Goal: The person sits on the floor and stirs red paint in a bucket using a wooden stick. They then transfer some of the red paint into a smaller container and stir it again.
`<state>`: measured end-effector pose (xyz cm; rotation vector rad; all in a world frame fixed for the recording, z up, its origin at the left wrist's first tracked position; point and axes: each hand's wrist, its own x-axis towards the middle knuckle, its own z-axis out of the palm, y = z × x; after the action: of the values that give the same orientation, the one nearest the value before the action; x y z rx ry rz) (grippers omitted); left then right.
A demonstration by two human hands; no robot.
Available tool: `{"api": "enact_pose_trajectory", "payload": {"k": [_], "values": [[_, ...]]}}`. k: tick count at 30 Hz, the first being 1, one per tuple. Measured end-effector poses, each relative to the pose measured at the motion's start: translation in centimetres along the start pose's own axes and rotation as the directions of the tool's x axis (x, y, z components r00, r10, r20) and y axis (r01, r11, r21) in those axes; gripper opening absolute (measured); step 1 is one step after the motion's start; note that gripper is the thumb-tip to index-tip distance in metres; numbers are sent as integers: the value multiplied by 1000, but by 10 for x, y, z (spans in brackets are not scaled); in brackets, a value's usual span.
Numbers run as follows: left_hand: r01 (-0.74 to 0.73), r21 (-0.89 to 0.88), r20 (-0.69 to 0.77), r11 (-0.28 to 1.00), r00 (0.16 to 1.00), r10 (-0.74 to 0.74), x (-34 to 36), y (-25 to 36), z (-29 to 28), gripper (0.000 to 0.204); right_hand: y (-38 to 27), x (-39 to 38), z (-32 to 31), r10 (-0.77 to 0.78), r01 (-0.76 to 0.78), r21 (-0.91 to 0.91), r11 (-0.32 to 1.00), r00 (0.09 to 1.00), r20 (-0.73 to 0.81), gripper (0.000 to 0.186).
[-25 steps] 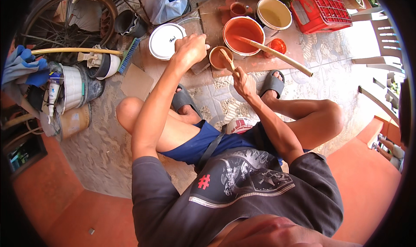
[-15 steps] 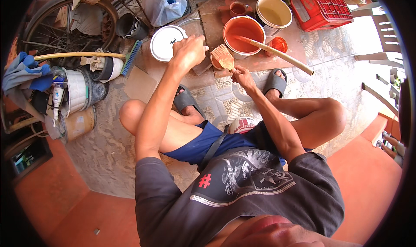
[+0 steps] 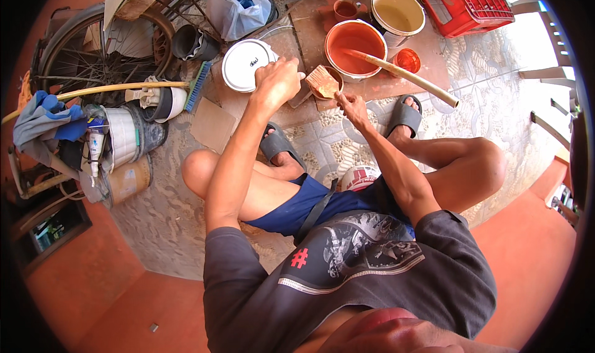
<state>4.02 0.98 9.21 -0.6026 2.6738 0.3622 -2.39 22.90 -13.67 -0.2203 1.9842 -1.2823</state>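
Note:
My right hand [image 3: 352, 108] is closed round the handle of a wide paintbrush [image 3: 323, 81]. The brush's bristles, stained orange, lie over a small round pot [image 3: 335, 75], partly hidden beneath them. My left hand [image 3: 277, 84] is a fist just left of the brush, in front of a white-lidded bucket [image 3: 240, 68]; whatever it may hold is hidden by the fingers. Behind the brush stands a bucket of orange paint [image 3: 355, 32], a wooden stick [image 3: 409, 75] leaning out of it over the rim. Beside it is a small orange-coated cup [image 3: 407, 60].
A cream bucket [image 3: 398, 12] and a red crate [image 3: 466, 7] stand at the back right. To the left are a bicycle wheel [image 3: 102, 49], a blue-bristled broom [image 3: 197, 85] and stacked pails [image 3: 126, 136]. A white-and-red container [image 3: 358, 178] sits between my legs.
The whole view has shifted slightly, moving everything a little to the right. Relative to the small pot, the brush sits a bit nearer me, showing more of the pot's far rim. Both hands stay closed.

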Motion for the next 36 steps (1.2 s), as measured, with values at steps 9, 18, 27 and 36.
{"api": "enact_pose_trajectory", "payload": {"k": [9, 18, 27, 36], "values": [[-28, 17, -9, 999, 1000, 28, 4, 3, 2, 34, 4, 12, 7, -41, 38, -94, 995, 999, -25, 65], [-42, 3, -62, 999, 997, 42, 0, 2, 1, 33, -5, 2, 6, -22, 20, -66, 998, 999, -25, 60], [-44, -3, -68, 999, 997, 44, -5, 0, -4, 32, -10, -6, -5, -205, 153, -289, 945, 966, -158, 41], [-107, -39, -192, 993, 976, 98, -11, -2, -4, 30, -77, -45, -130, -8, 264, 610, 747, 921, -389, 84]]}}
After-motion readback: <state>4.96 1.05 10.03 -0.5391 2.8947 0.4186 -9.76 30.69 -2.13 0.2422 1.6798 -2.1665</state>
